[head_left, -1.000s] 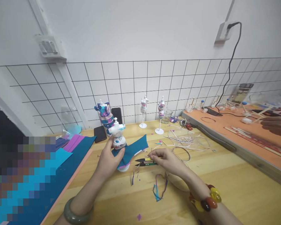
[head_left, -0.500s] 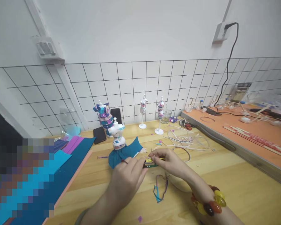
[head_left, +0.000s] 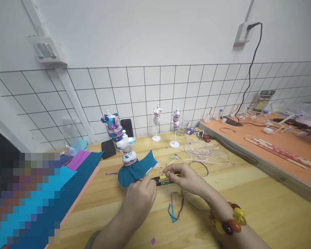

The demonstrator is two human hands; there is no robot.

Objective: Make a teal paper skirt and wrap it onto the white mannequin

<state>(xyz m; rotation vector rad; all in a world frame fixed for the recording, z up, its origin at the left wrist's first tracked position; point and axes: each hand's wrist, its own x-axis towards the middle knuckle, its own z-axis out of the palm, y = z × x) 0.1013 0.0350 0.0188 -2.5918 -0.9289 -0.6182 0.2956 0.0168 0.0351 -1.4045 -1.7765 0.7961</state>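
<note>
My left hand is closed in front of the teal fabric skirt, and what its curled fingers hold is hidden. A slim yellow and dark green tool with a black end spans the gap between my hands; its kind is unclear. The black end reaches the left fingers. Pinched fingers of my right hand hold its other end. The skirt is on a white mannequin torso patterned in paint-like colours, its fabric flaring right. Just below the right hand lies a loop of purple and blue ribbon scraps.
Two small mannequins on stands and a dressed one stand near the wall. Phones, a glass cup and tangled cords lie around. Fabric sheets are at left; an orange raised surface is at right.
My left hand has shifted slightly left, baring more of the tool's black end. My right hand keeps its pinch. The whole view has drifted a little.
</note>
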